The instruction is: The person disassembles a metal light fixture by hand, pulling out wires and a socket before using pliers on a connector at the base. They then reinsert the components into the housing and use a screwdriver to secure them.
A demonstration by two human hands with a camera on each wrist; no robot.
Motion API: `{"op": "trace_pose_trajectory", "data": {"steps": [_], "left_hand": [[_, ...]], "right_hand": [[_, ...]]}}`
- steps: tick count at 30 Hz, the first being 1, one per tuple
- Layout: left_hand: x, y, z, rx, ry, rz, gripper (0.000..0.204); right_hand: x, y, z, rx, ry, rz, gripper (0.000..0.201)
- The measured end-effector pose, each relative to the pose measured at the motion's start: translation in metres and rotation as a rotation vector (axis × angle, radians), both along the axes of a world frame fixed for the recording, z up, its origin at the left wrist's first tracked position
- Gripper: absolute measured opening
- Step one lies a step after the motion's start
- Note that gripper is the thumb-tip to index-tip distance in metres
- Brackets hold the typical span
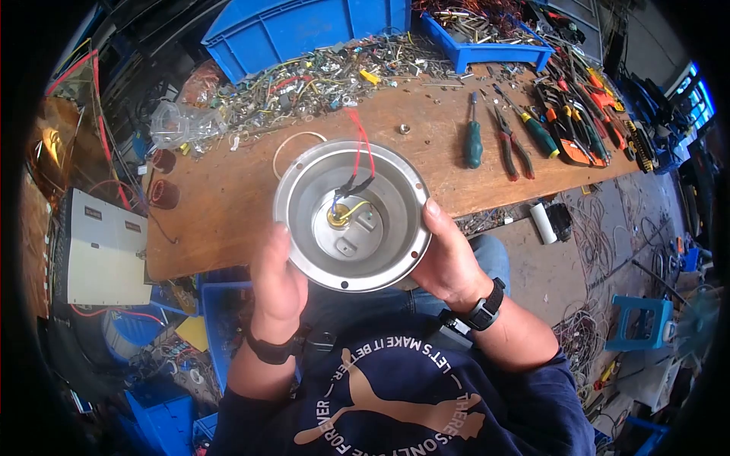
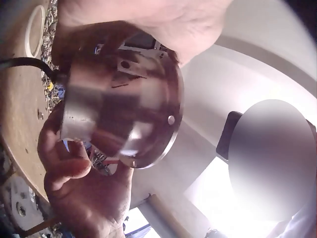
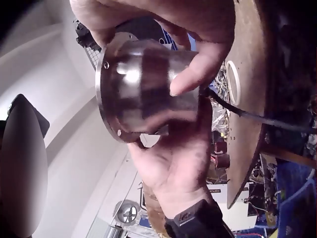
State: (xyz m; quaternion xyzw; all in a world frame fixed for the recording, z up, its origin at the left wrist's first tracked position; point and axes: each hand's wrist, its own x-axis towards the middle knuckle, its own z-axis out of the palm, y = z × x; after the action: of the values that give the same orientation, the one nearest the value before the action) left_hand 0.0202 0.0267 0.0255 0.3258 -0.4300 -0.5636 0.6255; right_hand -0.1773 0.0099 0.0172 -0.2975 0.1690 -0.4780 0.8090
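A round, bowl-shaped metal housing (image 1: 304, 194) with a holed flange is held between both hands, its open side facing up in the head view. Inside it, red wires (image 1: 366, 156) with black sleeved ends, a blue wire and a yellow-green wire (image 1: 356, 207) gather at a brass-coloured fitting (image 1: 337, 219). My left hand (image 1: 277, 277) grips the left side of the wall. On the right, my right hand (image 1: 452, 262) has its thumb at the rim and its fingers curled round the body. A black cable (image 3: 237, 110) leaves the closed back end in the right wrist view.
Scrap metal bits (image 1: 296, 91) cover the back of the wooden table (image 1: 228, 235), below a blue bin (image 1: 304, 34). A green screwdriver (image 1: 473, 137), red-handled pliers (image 1: 513, 152) and several other tools lie to the right. A white ring (image 1: 285, 144) lies behind the housing. A teal stool (image 1: 639, 323) stands on the floor.
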Motion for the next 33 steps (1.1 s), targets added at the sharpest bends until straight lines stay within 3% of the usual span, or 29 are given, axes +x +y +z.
{"op": "trace_pose_trajectory", "data": {"steps": [12, 19, 27, 33], "left_hand": [[-0.004, 0.006, 0.005, -0.06, -0.124, 0.028, 0.061], [-0.007, 0.012, 0.01, -0.11, -0.196, 0.018, 0.077], [-0.005, 0.025, 0.008, -0.145, -0.383, 0.09, 0.091], [-0.007, 0.027, 0.012, -0.211, -0.469, 0.076, 0.09]], "right_hand": [[-0.004, 0.002, -0.005, 0.068, -0.017, 0.036, 0.069], [-0.01, 0.001, -0.017, 0.05, -0.13, 0.086, 0.063], [-0.021, 0.001, -0.021, 0.03, -0.092, 0.111, 0.069], [-0.028, -0.003, -0.033, 0.018, -0.15, 0.168, 0.07]]}}
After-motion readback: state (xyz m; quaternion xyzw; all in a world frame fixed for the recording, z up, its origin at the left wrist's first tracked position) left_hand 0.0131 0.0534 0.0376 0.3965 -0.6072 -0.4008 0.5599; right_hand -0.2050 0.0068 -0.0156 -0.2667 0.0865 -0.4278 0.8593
